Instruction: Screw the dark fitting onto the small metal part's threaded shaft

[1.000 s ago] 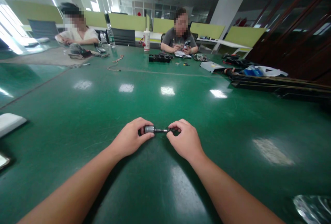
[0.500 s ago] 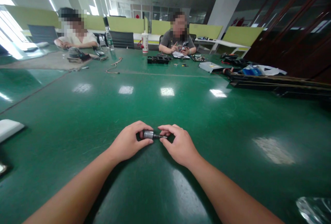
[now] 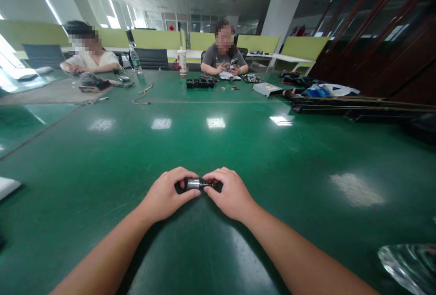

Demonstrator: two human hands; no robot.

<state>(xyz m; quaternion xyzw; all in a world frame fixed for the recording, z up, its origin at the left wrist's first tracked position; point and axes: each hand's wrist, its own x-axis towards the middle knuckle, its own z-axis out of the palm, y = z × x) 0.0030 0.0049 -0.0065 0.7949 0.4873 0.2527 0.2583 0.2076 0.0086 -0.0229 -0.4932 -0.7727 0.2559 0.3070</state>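
Note:
A small silver cylinder with a thin dark stepped shaft (image 3: 193, 184), like a small motor, lies level between my hands, just over or on the green table. My left hand (image 3: 168, 194) grips its wide body between thumb and fingers from the left. From the right, my right hand (image 3: 229, 191) closes its thumb and fingertips around the thin shaft. The shaft's far tip is partly covered by those fingers.
The green table (image 3: 163, 145) carries a black part (image 3: 200, 83), a cord (image 3: 143, 93), a white bottle (image 3: 182, 62) and a grey metal box (image 3: 267, 89) toward the back. Long dark bars (image 3: 320, 105) lie at right. Clear plastic (image 3: 408, 263) is at lower right. Two people sit opposite.
My right hand has moved left along the shaft, its fingertips now closed near the cylinder's body. My left hand keeps its hold. The whole view has shifted slightly.

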